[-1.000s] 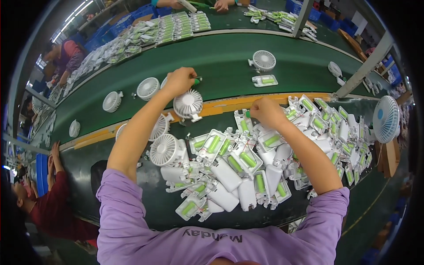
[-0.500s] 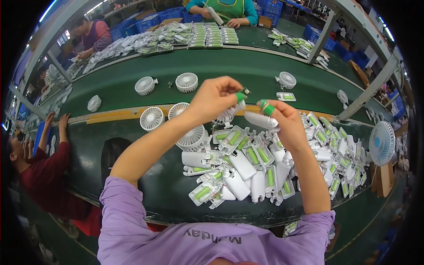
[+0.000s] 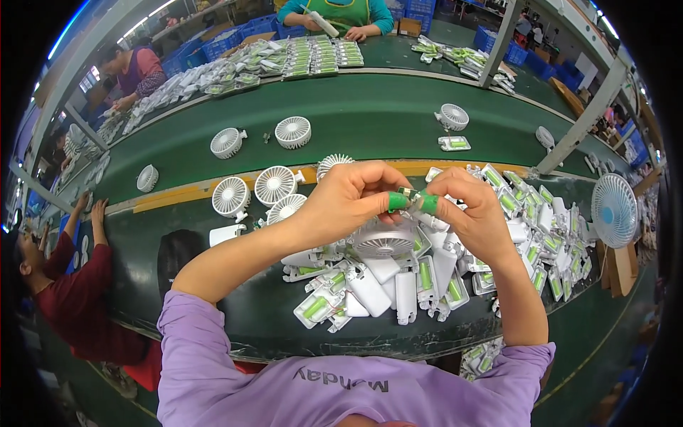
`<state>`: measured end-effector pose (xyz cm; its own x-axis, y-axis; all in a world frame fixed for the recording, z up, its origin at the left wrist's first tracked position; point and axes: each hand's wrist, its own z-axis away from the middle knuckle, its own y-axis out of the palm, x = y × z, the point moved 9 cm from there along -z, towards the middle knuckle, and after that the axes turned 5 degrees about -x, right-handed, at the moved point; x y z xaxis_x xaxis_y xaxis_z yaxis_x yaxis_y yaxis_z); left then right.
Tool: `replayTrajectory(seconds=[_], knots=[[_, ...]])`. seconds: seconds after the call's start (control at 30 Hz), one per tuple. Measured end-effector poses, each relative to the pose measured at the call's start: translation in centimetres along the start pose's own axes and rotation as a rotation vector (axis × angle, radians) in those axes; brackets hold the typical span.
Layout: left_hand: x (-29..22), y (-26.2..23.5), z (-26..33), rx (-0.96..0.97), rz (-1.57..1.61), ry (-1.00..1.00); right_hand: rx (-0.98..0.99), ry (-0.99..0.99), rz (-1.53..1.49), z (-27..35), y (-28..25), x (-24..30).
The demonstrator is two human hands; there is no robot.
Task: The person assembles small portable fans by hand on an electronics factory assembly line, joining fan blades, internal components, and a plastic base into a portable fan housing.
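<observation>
My left hand is closed in a pinch on a small green circuit board, above the pile. My right hand meets it there, thumb and fingers pressed together at the board's edge; what exactly they grip is hidden. Green tape wraps both thumbs. Just below the hands is a white fan head; whether it hangs from the board or rests on the pile, I cannot tell. Under and around it lie many white handle casings, several showing green battery cells.
More fan heads stand left of my forearm, and others lie on the green conveyor belt. A larger fan is at the right. A co-worker in dark red sits left; another in a green apron works across the belt.
My hands have come together, and the white casing in my right hand no longer shows there. The fan head has moved nearer to me, below the hands. The view has shifted slightly.
</observation>
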<state>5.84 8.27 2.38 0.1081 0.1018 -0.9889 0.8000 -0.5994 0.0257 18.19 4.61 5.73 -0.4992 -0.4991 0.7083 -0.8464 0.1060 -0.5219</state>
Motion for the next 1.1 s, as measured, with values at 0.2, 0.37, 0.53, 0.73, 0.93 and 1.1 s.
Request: replayTrajectory(seconds=[0.2, 0.37, 0.53, 0.73, 0.93, 1.1], knots=[[0.4, 0.7, 0.1, 0.043, -0.046, -0.001, 0.017, -0.044, -0.004, 0.3, -0.2, -0.1], [1.0, 0.8, 0.3, 0.068, 0.028, -0.008, 0.032, -0.093, 0.069, 0.1, -0.4, -0.1], [0.8, 1.2, 0.3, 0.128, -0.031, 0.019, 0.244, 0.106, -0.153, -0.3, 1.0, -2.1], [-0.3, 0.9, 0.4, 0.141, -0.318, 0.199, 0.115, -0.242, 0.131, -0.8, 0.9, 0.8], [2.7, -2.4, -4.2, 0.076, -0.518, 0.163, 0.246, 0.137, 0.087, -4.6, 1.5, -5.2], [7.6, -18.2, -9.6, -0.477, -1.149, 0.328, -0.02, 0.395, -0.209, -9.1, -2.6, -13.0]])
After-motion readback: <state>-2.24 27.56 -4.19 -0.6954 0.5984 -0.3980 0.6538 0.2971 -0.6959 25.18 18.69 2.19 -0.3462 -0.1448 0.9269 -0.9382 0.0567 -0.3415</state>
